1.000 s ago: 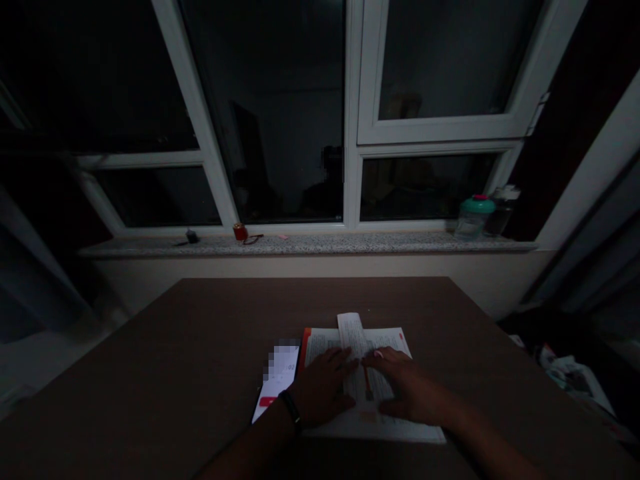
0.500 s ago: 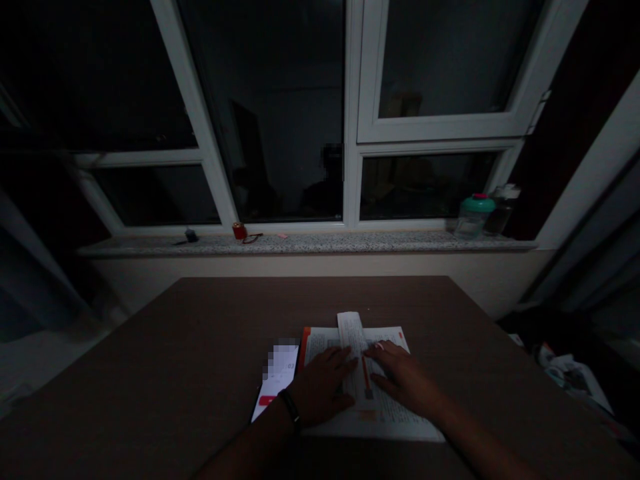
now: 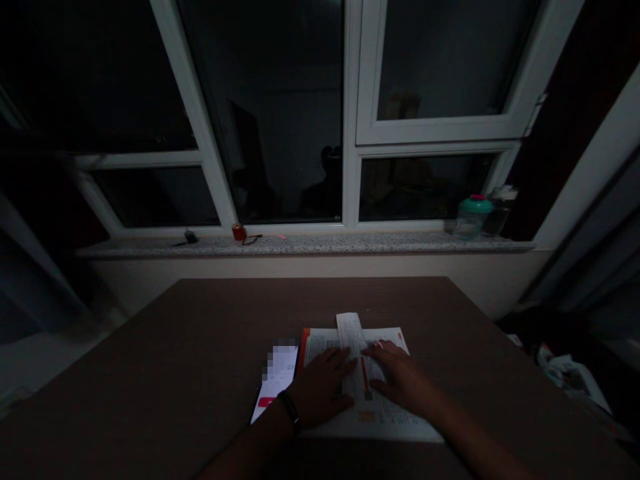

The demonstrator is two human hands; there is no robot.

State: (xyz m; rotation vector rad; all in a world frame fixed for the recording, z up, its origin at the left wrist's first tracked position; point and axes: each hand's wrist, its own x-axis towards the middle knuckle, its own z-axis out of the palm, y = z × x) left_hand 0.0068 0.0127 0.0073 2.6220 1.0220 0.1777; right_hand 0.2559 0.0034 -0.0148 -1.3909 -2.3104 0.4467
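Note:
A printed book or booklet (image 3: 395,424) with an orange left edge lies on the brown table (image 3: 190,360). Across its middle runs a narrow strip of printed paper (image 3: 350,328), apparently folded, whose far end sticks out past the book's top edge. My left hand (image 3: 325,387), with a dark band at the wrist, rests flat on the book's left side, fingertips at the strip. From the right, my right hand (image 3: 400,375) lies with fingers spread, its fingertips touching the strip's right edge. Neither hand grasps anything.
A lit phone (image 3: 278,377) lies left of the book, close to my left wrist. Along the windowsill (image 3: 320,244) stand a small red jar (image 3: 239,232), a dark little bottle (image 3: 191,236) and a green-lidded bottle (image 3: 471,217). Crumpled papers or bags (image 3: 575,380) lie off the table's right side.

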